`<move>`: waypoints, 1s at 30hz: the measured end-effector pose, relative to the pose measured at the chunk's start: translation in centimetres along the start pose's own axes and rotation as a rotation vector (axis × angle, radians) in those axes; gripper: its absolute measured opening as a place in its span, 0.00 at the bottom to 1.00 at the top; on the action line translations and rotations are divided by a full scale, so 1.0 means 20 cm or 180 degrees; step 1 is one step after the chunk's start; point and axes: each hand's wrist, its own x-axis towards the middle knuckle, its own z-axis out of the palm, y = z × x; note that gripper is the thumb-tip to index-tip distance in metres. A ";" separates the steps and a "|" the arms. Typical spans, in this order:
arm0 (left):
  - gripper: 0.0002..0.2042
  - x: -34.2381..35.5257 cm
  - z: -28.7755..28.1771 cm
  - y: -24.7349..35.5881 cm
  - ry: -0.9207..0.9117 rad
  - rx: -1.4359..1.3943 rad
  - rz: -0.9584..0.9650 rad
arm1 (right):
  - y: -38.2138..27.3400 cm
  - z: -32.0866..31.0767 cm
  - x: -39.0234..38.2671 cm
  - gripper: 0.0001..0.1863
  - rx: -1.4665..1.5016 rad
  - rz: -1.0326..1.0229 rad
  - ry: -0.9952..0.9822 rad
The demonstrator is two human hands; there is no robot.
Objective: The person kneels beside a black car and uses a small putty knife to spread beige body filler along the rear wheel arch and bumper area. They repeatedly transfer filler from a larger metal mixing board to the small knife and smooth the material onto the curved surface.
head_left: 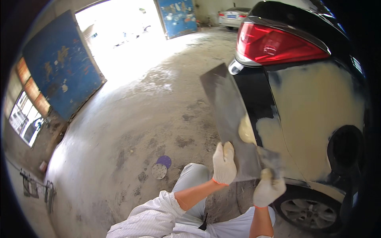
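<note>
My left hand [224, 163], in a pale knit glove, grips the lower edge of a long flat grey board [226, 101], thumb on top. A cream lump of body filler [246, 131] sits on the board's right side. In my gloved right hand [270, 189] is a thin grey putty spreader [270, 158], its blade close to the board's lower right edge; whether they touch I cannot tell. Just right stands a black car with a dried-looking tan filler patch [317, 99] across its rear side panel, below the red tail light [278, 45].
Near my knee, a purple sanding disc [164, 161] and a whitish one [159, 171] lie on the dusty concrete floor. The car's rear wheel [309, 210] is at lower right. Blue doors [61, 65] flank a bright opening; a silver car [233, 18] is parked at the back.
</note>
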 end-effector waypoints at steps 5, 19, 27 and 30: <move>0.17 0.02 0.01 0.18 0.0581 -0.0197 0.0287 | 0.00 -0.05 0.07 0.20 0.0228 0.0915 -0.0616; 0.16 -0.07 0.01 0.04 0.0550 -0.0138 -0.0213 | 0.15 0.14 0.28 0.23 0.1206 0.0900 -0.1727; 0.25 0.14 -0.07 -0.09 0.0519 0.1364 0.0954 | 0.08 -0.43 0.07 0.15 0.0245 0.2618 0.0289; 0.26 0.15 -0.06 -0.14 0.0358 0.1083 0.0663 | 0.00 -0.59 0.09 0.15 0.0565 0.2484 0.1144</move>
